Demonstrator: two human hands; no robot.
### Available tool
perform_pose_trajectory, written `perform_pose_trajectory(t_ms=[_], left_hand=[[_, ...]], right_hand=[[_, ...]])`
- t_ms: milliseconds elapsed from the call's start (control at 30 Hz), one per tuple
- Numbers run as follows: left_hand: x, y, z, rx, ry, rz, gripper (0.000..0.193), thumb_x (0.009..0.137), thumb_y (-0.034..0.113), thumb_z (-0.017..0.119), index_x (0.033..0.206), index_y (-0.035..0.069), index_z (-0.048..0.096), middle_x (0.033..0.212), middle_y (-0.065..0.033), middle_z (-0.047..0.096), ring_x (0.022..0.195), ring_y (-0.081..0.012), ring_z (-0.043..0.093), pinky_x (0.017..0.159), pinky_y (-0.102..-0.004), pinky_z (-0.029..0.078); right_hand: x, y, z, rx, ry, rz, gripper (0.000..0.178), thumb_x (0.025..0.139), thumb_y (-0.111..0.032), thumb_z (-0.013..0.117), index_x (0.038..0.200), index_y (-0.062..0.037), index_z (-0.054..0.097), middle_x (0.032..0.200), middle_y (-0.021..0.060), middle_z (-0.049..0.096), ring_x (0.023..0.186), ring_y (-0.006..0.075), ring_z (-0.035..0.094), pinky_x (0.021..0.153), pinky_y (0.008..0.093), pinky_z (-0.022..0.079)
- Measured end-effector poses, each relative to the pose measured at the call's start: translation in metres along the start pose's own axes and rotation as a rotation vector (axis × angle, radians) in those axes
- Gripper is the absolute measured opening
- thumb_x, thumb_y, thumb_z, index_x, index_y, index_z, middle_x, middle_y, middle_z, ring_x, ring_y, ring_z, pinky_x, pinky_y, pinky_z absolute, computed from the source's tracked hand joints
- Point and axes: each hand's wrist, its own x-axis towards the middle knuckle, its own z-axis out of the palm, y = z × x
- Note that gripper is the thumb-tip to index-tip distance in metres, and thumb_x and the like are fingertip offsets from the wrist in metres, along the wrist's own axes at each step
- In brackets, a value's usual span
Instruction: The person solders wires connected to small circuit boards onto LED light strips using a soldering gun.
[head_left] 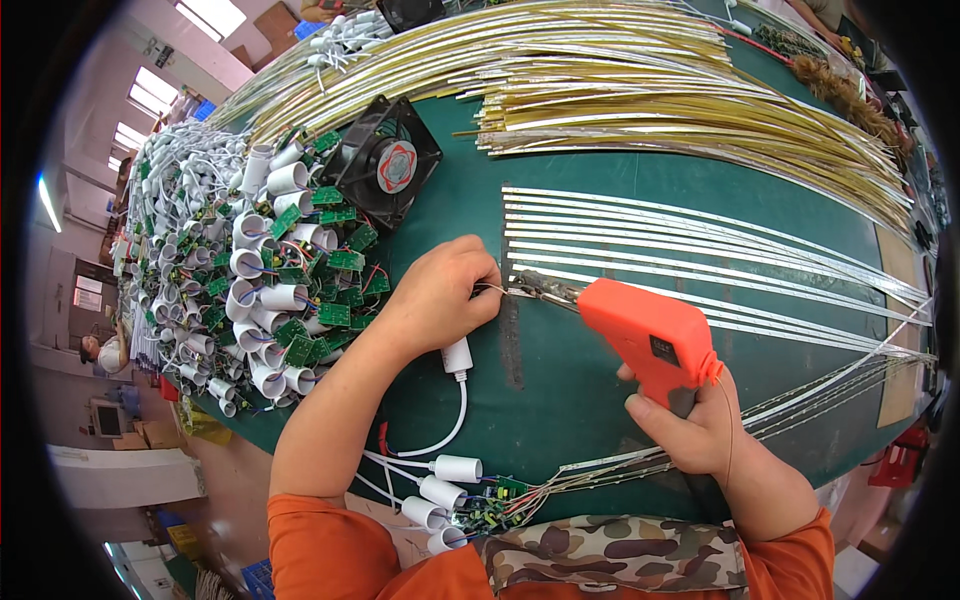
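Observation:
My right hand [690,425] grips an orange soldering gun [645,330] by its handle, with a thin solder wire hanging from its back. The gun's metal tip [535,283] meets the left end of one of the white LED strips [600,252], which lie side by side. My left hand [448,292] is closed, pinching a thin wire [490,287] at that same strip end. Below this hand lies a white cylindrical housing [457,355] with a white cable; its upper end is hidden behind the hand.
Many white housings with green circuit boards [270,290] are heaped at the left. Beside them stands a black fan [385,160]. Bundles of yellow-and-white strips [620,100] cover the far side. Several wired housings [440,490] lie near my body on the green table [560,400].

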Motion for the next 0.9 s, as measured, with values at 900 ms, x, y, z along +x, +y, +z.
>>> perform_pose_trajectory(t_ms=[900], left_hand=[[-0.008,0.007,-0.012,-0.080,-0.039,-0.005,0.014,0.082,0.003,0.070,0.094,0.002,0.063,0.090,-0.0100,0.059,0.084,-0.0271,0.061,0.075,-0.0352,0.050]], right_hand=[[-0.011,0.005,-0.008,0.096,0.069,-0.061,0.053,0.083,-0.010,0.070,0.132,0.0006,0.053,0.101,0.0092,0.064,0.081,0.0155,0.059,0.080,0.0326,0.049]])
